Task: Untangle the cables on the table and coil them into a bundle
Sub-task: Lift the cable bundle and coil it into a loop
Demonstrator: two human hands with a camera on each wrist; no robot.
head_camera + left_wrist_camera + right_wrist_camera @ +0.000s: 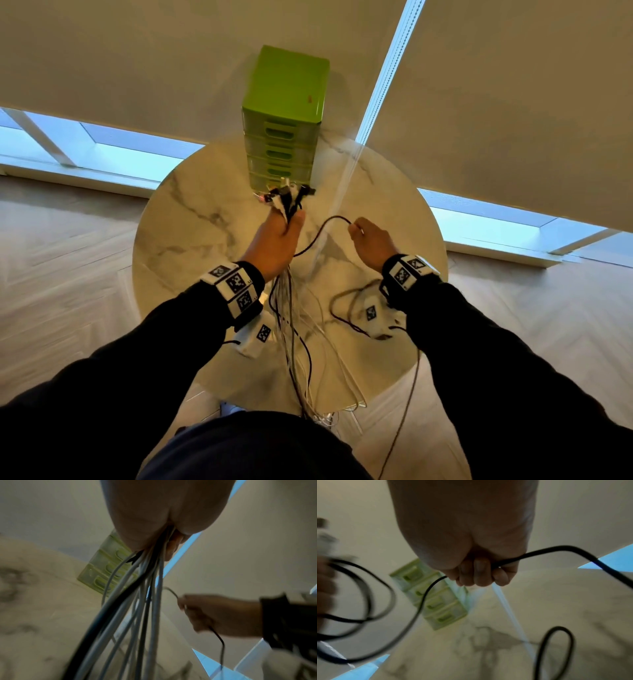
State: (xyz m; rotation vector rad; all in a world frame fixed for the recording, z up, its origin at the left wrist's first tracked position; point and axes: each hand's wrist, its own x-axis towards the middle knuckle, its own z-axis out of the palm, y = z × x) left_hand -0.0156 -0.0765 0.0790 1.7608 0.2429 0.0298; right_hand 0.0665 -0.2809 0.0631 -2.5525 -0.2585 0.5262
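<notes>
My left hand (279, 236) is raised over the middle of the round marble table (191, 219) and grips a bundle of white and black cables (291, 301). Their plug ends (287, 197) stick out above the fist, and the strands (137, 601) hang down past the table's near edge. To the right, my right hand (371, 241) holds a single black cable (317, 233) that arcs back toward the left hand. In the right wrist view the fingers (479, 573) curl round this black cable (423, 599). More of it loops (346, 308) on the table under the right wrist.
A green drawer unit (286, 116) stands at the far edge of the table, just beyond the left hand. Pale roller blinds (137, 58) and low windows lie behind it. A thin cord (407, 404) hangs off the near right of the table toward the wooden floor.
</notes>
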